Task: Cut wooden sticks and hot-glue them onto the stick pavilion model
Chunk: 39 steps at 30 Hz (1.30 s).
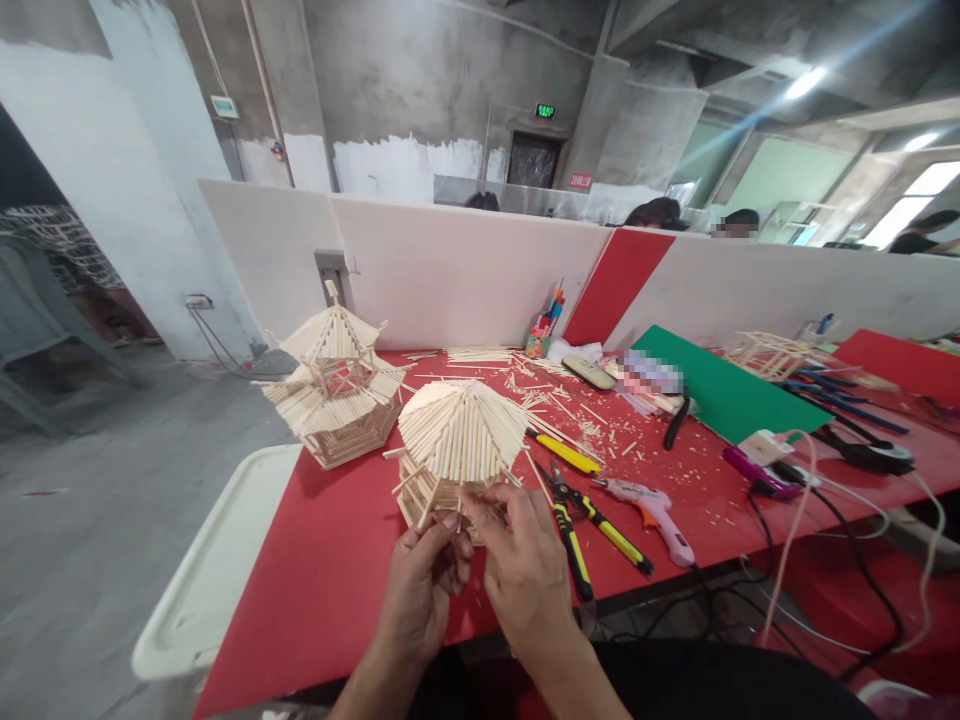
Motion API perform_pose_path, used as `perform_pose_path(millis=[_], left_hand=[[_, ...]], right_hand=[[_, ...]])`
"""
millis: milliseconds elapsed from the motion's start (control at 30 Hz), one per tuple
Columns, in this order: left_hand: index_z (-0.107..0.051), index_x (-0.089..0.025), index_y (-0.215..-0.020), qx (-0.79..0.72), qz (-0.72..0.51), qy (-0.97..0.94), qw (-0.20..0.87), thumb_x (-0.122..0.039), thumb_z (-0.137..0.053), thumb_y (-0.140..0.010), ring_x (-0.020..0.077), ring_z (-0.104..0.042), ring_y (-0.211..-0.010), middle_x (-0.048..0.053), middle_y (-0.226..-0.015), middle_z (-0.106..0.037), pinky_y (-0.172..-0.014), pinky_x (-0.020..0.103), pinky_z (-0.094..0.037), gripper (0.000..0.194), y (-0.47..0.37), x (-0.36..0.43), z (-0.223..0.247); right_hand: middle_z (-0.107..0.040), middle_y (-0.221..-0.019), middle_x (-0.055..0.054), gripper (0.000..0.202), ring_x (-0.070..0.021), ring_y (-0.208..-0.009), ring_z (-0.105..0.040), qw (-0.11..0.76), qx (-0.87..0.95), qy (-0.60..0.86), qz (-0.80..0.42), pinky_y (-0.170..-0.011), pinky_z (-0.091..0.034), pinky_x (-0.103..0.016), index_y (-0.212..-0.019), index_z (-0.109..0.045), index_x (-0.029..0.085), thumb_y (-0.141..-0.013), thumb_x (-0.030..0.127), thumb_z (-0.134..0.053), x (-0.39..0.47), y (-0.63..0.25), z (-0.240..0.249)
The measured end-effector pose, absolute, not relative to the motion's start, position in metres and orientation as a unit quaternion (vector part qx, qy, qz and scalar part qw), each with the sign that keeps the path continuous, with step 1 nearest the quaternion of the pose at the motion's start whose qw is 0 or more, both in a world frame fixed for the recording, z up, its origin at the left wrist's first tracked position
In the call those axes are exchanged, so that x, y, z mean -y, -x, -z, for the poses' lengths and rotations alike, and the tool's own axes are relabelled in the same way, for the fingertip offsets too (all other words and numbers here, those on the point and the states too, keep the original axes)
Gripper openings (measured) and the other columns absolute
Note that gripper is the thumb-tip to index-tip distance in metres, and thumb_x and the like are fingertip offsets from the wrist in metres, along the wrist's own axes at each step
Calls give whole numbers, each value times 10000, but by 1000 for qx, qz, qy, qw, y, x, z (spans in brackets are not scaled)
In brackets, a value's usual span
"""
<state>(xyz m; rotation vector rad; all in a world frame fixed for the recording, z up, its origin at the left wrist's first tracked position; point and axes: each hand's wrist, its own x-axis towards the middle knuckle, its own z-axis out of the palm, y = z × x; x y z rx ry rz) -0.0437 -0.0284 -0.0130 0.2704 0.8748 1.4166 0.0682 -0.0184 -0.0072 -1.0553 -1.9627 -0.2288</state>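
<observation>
Left hand (431, 565) pinches a stick (460, 506) against the house model (465, 435), near the bench's (300, 590) front edge; right hand's (525, 555) grip unclear (probably steadying).

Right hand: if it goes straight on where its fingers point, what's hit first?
The nearer stick model, likely its near side. The right hand is very close to it in the picture; whether they touch is unclear.
</observation>
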Motion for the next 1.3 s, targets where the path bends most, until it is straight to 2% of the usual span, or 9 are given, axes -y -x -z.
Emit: perform_pose_path(millis=[567,867,1300], left_hand=[[-621,-132,-609,-390,-624,-150,660,-247,-763,-573,59,-491,-354,-15,-477,-616,-342,146,-364,186,44,29,14],[-616,-133,-599,-393,-623,-154,659,-248,-761,-576,62,-496,-362,-14,-471,-611,-348,147,-368,187,44,27,14],[-612,-134,-607,-390,-624,-156,659,-251,-751,-593,63,-497,-362,-11,-485,-620,-347,151,-364,183,45,28,16]], right_hand=[[-578,-966,-93,458,-188,-897,-526,420,795,429,86,-731,-518,-309,-1175,-612,206,-806,20,-415,18,-69,8],[-576,-952,-99,441,-197,-872,-518,419,794,429,97,-696,-509,-314,-1167,-618,186,-806,24,-422,17,-69,9],[-588,-965,-94,448,-188,-895,-532,420,794,432,84,-733,-525,-313,-1187,-605,206,-820,36,-413,19,-70,9]])
